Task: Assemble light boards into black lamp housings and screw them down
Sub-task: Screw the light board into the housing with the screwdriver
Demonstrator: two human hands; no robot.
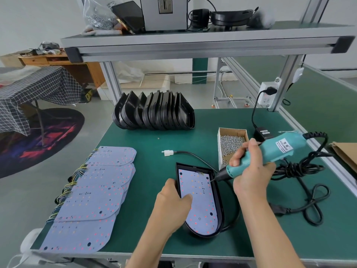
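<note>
A black lamp housing [220, 209] lies on the green bench in front of me with a pale light board [202, 207] seated inside it. My left hand [172, 206] holds the housing's left rim, thumb pressing on the board. My right hand [249, 171] grips a teal electric screwdriver [278, 151], whose black tip touches the board's upper right corner. A black cable with a white connector [168, 152] runs from the housing.
Several loose light boards [90, 200] with coloured wires overlap at the left. A row of black housings [154, 113] stands at the back. A cardboard box of screws [230, 144] sits next to the screwdriver. Coiled power cables [301, 186] lie at the right.
</note>
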